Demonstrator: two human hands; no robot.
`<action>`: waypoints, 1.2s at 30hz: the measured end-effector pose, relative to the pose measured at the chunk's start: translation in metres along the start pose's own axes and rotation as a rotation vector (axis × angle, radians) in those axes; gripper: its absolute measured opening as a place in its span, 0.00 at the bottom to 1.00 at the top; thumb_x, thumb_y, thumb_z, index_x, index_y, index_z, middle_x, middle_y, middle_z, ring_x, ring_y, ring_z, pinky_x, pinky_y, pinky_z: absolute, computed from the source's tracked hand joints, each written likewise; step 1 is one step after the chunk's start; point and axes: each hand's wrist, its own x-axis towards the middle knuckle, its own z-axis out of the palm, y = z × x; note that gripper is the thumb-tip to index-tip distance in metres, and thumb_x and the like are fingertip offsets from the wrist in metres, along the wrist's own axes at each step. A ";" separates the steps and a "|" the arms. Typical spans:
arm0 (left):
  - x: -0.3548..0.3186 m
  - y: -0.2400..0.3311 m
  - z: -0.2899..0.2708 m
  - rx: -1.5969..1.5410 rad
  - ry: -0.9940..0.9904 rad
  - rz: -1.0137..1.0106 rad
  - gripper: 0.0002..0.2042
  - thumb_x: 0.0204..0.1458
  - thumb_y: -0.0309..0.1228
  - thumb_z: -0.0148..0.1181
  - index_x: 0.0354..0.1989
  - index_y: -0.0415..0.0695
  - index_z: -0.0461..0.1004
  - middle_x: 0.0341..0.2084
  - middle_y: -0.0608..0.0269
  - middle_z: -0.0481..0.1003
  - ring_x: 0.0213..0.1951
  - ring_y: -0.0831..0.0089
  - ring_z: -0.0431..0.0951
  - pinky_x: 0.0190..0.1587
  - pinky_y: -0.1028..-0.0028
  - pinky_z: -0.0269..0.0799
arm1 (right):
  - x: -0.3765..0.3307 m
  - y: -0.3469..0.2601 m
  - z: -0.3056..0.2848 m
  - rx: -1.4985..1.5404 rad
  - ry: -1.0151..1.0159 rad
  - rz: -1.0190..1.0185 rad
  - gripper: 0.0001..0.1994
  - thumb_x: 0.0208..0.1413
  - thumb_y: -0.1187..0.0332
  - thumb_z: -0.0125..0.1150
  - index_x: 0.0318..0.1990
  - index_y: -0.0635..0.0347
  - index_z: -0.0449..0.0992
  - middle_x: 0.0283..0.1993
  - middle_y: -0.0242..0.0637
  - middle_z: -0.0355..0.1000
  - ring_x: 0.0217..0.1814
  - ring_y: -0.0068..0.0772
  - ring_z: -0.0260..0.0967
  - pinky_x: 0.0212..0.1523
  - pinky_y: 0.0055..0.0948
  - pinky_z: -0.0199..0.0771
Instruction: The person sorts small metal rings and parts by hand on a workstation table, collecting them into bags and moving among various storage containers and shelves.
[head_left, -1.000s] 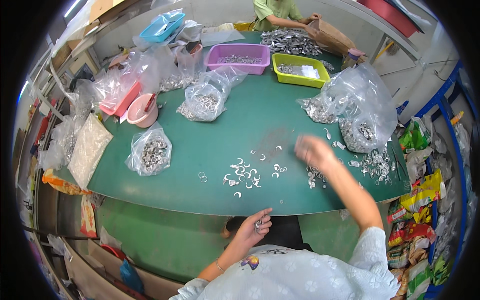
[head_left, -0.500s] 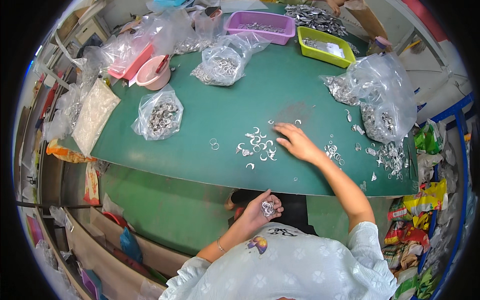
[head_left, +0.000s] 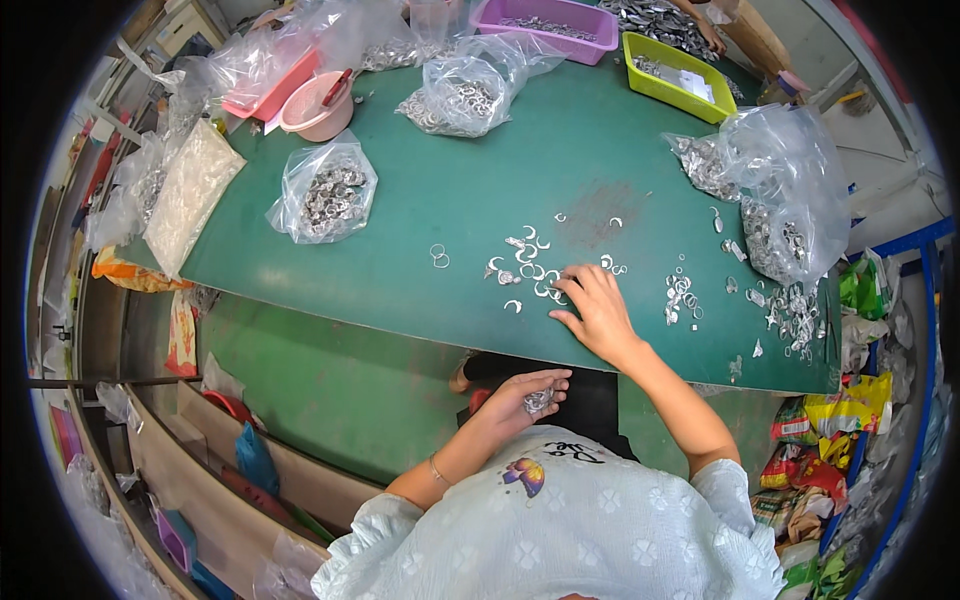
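My left hand is curled just below the table's front edge, its fingers cupped around a small clump of silver metal pieces. Over the table, my right hand reaches forward with thumb and fingers apart. Its fingertips come down at the right side of a loose scatter of silver crescent-shaped pieces; whether one is under them I cannot tell. A few more crescents lie just beyond those fingers. Two thin rings rest apart on the left. To the right of my right forearm is a small group of rings.
Clear bags of metal parts stand at the left, back and right of the green table. Purple and yellow-green trays sit at the back. Another person's hand shows beyond. More loose pieces lie at the right.
My right hand has come nearer, to the right edge of the crescent scatter. A few crescents now lie by its fingers. My left hand's fingers have folded further over its pieces. The view has shifted slightly.
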 end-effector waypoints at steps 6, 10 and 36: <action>0.005 -0.004 0.001 -0.048 -0.016 0.005 0.16 0.51 0.27 0.53 0.48 0.35 0.67 0.34 0.61 0.72 0.35 0.74 0.74 0.36 0.76 0.71 | -0.002 0.004 0.008 -0.087 0.155 -0.050 0.06 0.42 0.73 0.60 0.29 0.60 0.71 0.35 0.34 0.66 0.39 0.37 0.61 0.39 0.34 0.58; 0.007 -0.007 -0.001 -0.049 -0.001 0.004 0.16 0.51 0.27 0.53 0.48 0.35 0.67 0.34 0.61 0.72 0.35 0.74 0.73 0.36 0.76 0.71 | -0.003 0.014 -0.002 -0.040 0.239 0.042 0.03 0.44 0.75 0.58 0.28 0.60 0.71 0.30 0.35 0.68 0.36 0.38 0.62 0.38 0.33 0.58; 0.027 0.009 -0.036 -0.388 -0.324 -0.098 0.22 0.55 0.33 0.34 0.51 0.28 0.60 0.49 0.39 0.64 0.53 0.48 0.64 0.58 0.52 0.55 | -0.047 -0.033 -0.008 -0.062 -0.366 -0.052 0.28 0.50 0.63 0.54 0.57 0.64 0.57 0.63 0.46 0.49 0.67 0.47 0.42 0.64 0.43 0.45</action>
